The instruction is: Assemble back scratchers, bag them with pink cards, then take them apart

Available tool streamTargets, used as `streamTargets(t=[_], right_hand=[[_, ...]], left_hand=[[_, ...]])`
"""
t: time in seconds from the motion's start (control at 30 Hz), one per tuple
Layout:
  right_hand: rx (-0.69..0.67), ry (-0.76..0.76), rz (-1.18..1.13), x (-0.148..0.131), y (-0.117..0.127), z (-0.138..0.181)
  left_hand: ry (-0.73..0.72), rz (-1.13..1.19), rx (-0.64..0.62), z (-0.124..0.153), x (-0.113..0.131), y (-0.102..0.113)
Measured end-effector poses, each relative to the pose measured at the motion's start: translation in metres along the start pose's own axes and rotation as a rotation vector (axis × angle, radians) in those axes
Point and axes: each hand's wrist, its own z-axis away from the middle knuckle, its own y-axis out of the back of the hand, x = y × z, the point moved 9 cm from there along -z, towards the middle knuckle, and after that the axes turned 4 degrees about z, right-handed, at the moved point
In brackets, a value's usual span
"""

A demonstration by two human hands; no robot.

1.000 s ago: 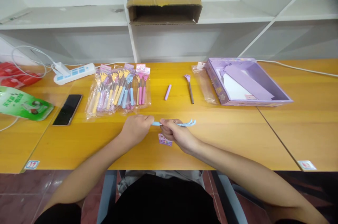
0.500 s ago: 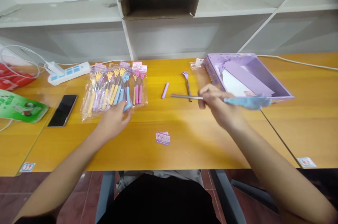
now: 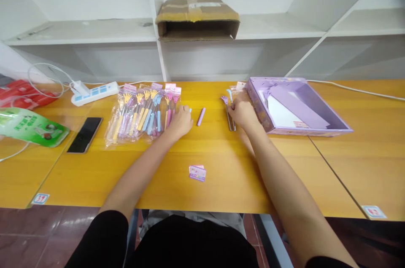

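My left hand [image 3: 182,122] is closed at the right edge of the packed back scratchers, with a small end of a blue handle [image 3: 190,110] showing past its fingers. A loose purple handle [image 3: 201,116] lies just to its right. With pinched fingers, my right hand [image 3: 243,113] holds a blue-headed back scratcher [image 3: 229,92] by its metal rod. This one lies parallel to a purple-headed back scratcher [image 3: 225,100], whose bare metal rod points toward me. Part of the blue head and rod is covered by my fingers.
Bagged back scratchers [image 3: 142,112] lie left, beside a phone [image 3: 85,135], a power strip [image 3: 95,93] and a green pouch [image 3: 34,127]. An open purple box [image 3: 311,131] stands right. Small printed cards [image 3: 197,172] lie in front; a cardboard box [image 3: 198,11] sits on the shelf.
My right hand has turned the blue back scratcher and laid it beside the purple one. My left hand has moved right with the blue handle, toward the purple handle. The view has tilted up.
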Motion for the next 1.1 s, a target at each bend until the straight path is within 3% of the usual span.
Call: streamTargets(t=[0.23,0.37,0.47,0.63,0.77,0.93,1.1], right_hand=[[-0.041,0.0,0.06,-0.006,-0.02,0.009],[-0.014,-0.004,0.051,-0.006,-0.023,0.014],[0.018,-0.007,0.052,-0.006,-0.023,0.016],[0.175,0.062,0.137,-0.017,-0.01,0.019],[0.324,0.166,0.133,-0.03,0.004,0.026],[0.31,0.266,0.115,-0.043,0.004,0.031],[0.303,0.329,0.068,-0.058,0.009,0.042]], left_hand=[[-0.048,0.064,0.029,0.0,0.001,-0.001],[-0.095,0.065,0.152,-0.005,-0.008,0.029],[-0.05,-0.101,0.294,-0.008,-0.027,0.054],[0.147,-0.292,0.235,-0.012,-0.061,0.048],[0.185,-0.296,0.306,-0.013,-0.067,0.051],[0.227,-0.189,0.277,-0.02,-0.081,0.059],[0.131,-0.11,0.407,-0.019,-0.081,0.074]])
